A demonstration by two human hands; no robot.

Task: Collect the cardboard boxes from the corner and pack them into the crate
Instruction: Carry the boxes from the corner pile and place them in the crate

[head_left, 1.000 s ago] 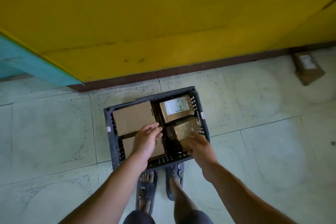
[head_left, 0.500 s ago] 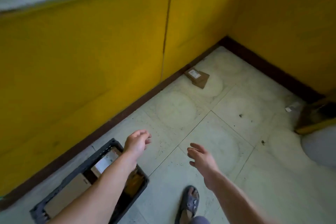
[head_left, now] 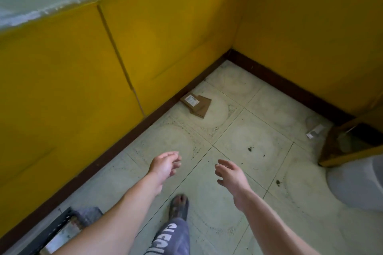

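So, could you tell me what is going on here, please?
A person is gathering cardboard boxes into a crate. Right now the left hand and right hand are both empty and relaxed, held out over the floor. One cardboard box with a white label lies by the wall near the corner, not yet picked up. The crate sits at the lower left, mostly out of frame.

The pale tiled floor (head_left: 255, 130) is showing dark specks (head_left: 251, 148) near its middle. A labelled cardboard box (head_left: 195, 104) is lying just beside the left edge, short of the far corner. A dark crate (head_left: 52, 232) is sitting against the same edge, nearest the camera and partly cut off. A small white scrap (head_left: 315, 131) is lying by the right edge, and a sandalled foot (head_left: 179, 206) is standing near the bottom.
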